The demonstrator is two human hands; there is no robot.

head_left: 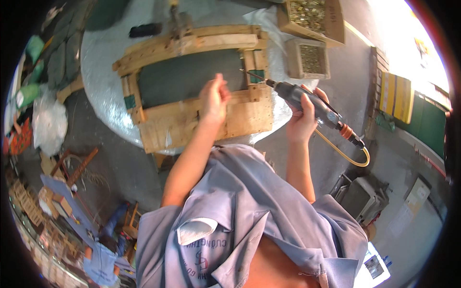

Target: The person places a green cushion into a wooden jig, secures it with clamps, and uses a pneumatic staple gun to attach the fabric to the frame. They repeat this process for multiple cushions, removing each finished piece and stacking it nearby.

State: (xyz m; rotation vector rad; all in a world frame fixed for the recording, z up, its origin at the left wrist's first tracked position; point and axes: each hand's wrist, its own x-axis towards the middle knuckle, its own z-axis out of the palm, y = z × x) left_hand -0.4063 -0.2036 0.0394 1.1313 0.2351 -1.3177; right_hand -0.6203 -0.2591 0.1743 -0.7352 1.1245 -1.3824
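My right hand [303, 115] is wrapped round a dark power screwdriver [312, 103], with a yellow hose [342, 154] curving off its rear end. The driver's long bit points left, over the right side of a wooden frame [206, 115]. Inside that frame lies a dark grey panel [192, 77], and green patches mark the frame's side pieces. Above the panel's lower edge is my left hand [215, 98], its fingers drawn together. Anything they hold is too small and blurred to make out.
The frame lies on a round table [103, 96] covered in plastic film. At the far right stand a cardboard box [334, 21] of small metal pieces and a smaller box [311, 75]. A dark object [145, 30] lies behind the frame. Another person [102, 264] is at lower left.
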